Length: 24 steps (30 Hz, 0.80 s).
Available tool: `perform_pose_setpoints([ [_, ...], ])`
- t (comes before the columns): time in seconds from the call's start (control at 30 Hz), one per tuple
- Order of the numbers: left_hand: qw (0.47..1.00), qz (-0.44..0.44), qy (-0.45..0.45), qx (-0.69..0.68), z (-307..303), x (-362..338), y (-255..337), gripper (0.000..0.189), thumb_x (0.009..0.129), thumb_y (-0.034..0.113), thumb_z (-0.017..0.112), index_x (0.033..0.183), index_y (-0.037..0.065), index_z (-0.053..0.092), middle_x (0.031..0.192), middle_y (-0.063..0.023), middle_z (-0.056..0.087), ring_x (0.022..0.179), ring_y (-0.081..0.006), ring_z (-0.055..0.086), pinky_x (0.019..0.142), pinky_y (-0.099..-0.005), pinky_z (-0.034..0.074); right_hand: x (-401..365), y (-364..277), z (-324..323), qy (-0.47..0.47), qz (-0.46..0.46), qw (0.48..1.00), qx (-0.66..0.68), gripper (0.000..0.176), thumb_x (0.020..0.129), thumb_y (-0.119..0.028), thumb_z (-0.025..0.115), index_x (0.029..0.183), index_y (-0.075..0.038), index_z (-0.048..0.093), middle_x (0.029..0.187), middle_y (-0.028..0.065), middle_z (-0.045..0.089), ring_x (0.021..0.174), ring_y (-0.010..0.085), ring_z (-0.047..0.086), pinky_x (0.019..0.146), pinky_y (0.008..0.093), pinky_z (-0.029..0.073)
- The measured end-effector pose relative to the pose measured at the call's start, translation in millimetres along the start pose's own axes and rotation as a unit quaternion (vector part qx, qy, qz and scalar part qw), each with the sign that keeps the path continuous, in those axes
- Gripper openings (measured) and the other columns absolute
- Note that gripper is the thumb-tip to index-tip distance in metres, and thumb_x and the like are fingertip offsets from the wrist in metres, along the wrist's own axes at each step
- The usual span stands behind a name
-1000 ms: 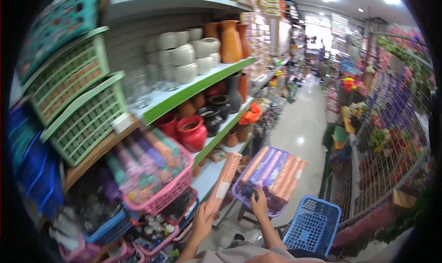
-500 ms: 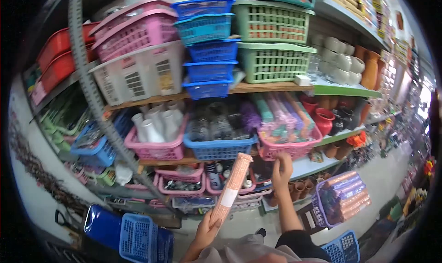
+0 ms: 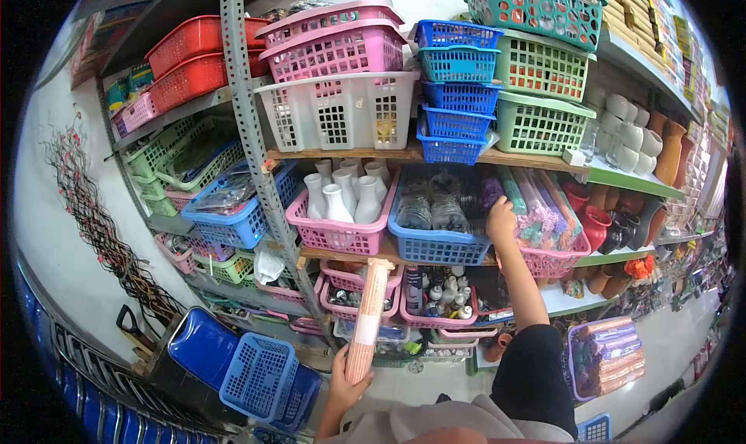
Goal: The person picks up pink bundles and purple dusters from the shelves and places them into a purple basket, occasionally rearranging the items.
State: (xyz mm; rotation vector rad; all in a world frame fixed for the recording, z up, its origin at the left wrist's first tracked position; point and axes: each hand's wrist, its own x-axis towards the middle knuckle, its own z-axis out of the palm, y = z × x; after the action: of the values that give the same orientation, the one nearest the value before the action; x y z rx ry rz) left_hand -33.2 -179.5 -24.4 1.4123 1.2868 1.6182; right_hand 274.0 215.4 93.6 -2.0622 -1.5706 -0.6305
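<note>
My left hand is wrapped round the lower part of a long peach-coloured wrapped roll with a white label, held upright and slightly tilted. My right hand reaches to the shelf, at the left side of a pink basket filled with wrapped rolls in green, pink, purple and peach. Its fingers are bent by a purple bundle; whether they grip it cannot be made out. Beside it stands a blue basket of dark, plastic-wrapped items.
White vases stand in a pink basket at the left. Stacked baskets fill the shelf above. A metal post rises at the left. Below are a blue basket and, at the lower right, a purple basket of rolls.
My right hand has moved forward and up to the rolls on the shelf. The view has turned left. My left hand still holds the peach roll.
</note>
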Motion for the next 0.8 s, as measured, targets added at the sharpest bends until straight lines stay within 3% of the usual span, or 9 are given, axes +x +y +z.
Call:
perform_pose_setpoints([
  [0.17, 0.997, -0.025, -0.056, -0.042, -11, 15, -39, 0.070, 0.077, 0.003, 0.066, 0.133, 0.001, 0.023, 0.116, -0.0145, 0.049, 0.101, -0.0186, 0.051, 0.085, -0.0314, 0.043, -53, 41, -74, 0.023, -0.027, 0.985, 0.172, 0.041, 0.082, -0.025, 0.056, 0.110, 0.002, 0.042, 0.090, 0.0251, 0.057, 0.070, 0.0399, 0.061, 0.059, 0.0441, 0.051],
  [0.23, 0.992, -0.061, -0.070, -0.083, -8, 18, -36, 0.068, 0.079, 0.003, 0.064, 0.133, 0.003, 0.023, 0.115, -0.0139, 0.050, 0.098, -0.0178, 0.052, 0.081, -0.0304, 0.046, -78, 66, -82, -0.068, -0.032, 0.980, 0.185, 0.054, 0.079, -0.030, 0.059, 0.116, 0.004, 0.040, 0.089, 0.0271, 0.058, 0.071, 0.0411, 0.060, 0.060, 0.0448, 0.049],
  [0.3, 0.956, -0.210, -0.075, -0.193, -1, 30, -13, 0.065, 0.078, 0.007, 0.066, 0.130, 0.001, 0.029, 0.111, -0.0110, 0.051, 0.093, -0.0155, 0.053, 0.075, -0.0286, 0.047, -117, 88, -89, -0.030, -0.093, 0.973, 0.210, 0.054, 0.077, -0.029, 0.063, 0.118, 0.000, 0.044, 0.087, 0.0252, 0.060, 0.072, 0.0388, 0.060, 0.061, 0.0435, 0.048],
  [0.43, 0.921, -0.235, -0.138, -0.278, 2, 49, -22, 0.059, 0.082, 0.016, 0.062, 0.131, 0.002, 0.030, 0.104, -0.0102, 0.056, 0.079, -0.0165, 0.058, 0.067, -0.0285, 0.050, -180, 106, -116, -0.162, -0.147, 0.914, 0.342, 0.043, 0.071, -0.021, 0.066, 0.107, 0.000, 0.055, 0.091, 0.0239, 0.060, 0.082, 0.0388, 0.059, 0.068, 0.0436, 0.047],
  [0.5, 0.918, -0.251, -0.145, -0.271, 5, 55, -38, 0.053, 0.085, 0.025, 0.058, 0.128, 0.002, 0.036, 0.101, -0.0109, 0.058, 0.074, -0.0177, 0.060, 0.065, -0.0284, 0.051, -213, 115, -98, -0.132, -0.279, 0.896, 0.320, 0.042, 0.066, -0.018, 0.065, 0.104, -0.004, 0.057, 0.090, 0.0183, 0.061, 0.079, 0.0357, 0.060, 0.064, 0.0411, 0.048],
  [0.57, 0.838, -0.341, -0.141, -0.402, 4, 57, -77, 0.049, 0.087, 0.031, 0.054, 0.124, 0.002, 0.042, 0.097, -0.0105, 0.060, 0.075, -0.0160, 0.060, 0.064, -0.0288, 0.051, -245, 105, -121, -0.229, -0.398, 0.859, 0.227, 0.043, 0.061, -0.017, 0.064, 0.103, -0.009, 0.059, 0.085, 0.0147, 0.061, 0.075, 0.0324, 0.060, 0.060, 0.0393, 0.048],
  [0.6, 0.867, -0.327, -0.125, -0.356, 1, 50, -87, 0.050, 0.087, 0.036, 0.052, 0.122, 0.001, 0.045, 0.094, -0.0095, 0.061, 0.074, -0.0146, 0.061, 0.064, -0.0287, 0.052, -249, 102, -119, -0.184, -0.427, 0.844, 0.266, 0.044, 0.057, -0.017, 0.062, 0.101, -0.013, 0.059, 0.081, 0.0149, 0.060, 0.069, 0.0323, 0.059, 0.058, 0.0387, 0.047],
  [0.7, 0.795, -0.305, -0.256, -0.458, -5, 67, -46, 0.056, 0.084, 0.030, 0.058, 0.126, -0.003, 0.040, 0.101, -0.0129, 0.059, 0.085, -0.0220, 0.060, 0.073, -0.0364, 0.053, -245, 107, -90, -0.169, -0.323, 0.874, 0.322, 0.050, 0.059, -0.015, 0.061, 0.109, -0.012, 0.055, 0.089, 0.0158, 0.062, 0.069, 0.0321, 0.060, 0.059, 0.0390, 0.049],
  [0.8, 0.796, -0.308, -0.248, -0.457, -6, 60, -34, 0.059, 0.083, 0.030, 0.059, 0.127, -0.004, 0.038, 0.106, -0.0127, 0.056, 0.090, -0.0218, 0.059, 0.079, -0.0364, 0.051, -243, 100, -87, -0.190, -0.195, 0.896, 0.351, 0.044, 0.061, -0.014, 0.059, 0.104, -0.006, 0.057, 0.077, 0.0192, 0.060, 0.068, 0.0356, 0.059, 0.060, 0.0413, 0.048],
])
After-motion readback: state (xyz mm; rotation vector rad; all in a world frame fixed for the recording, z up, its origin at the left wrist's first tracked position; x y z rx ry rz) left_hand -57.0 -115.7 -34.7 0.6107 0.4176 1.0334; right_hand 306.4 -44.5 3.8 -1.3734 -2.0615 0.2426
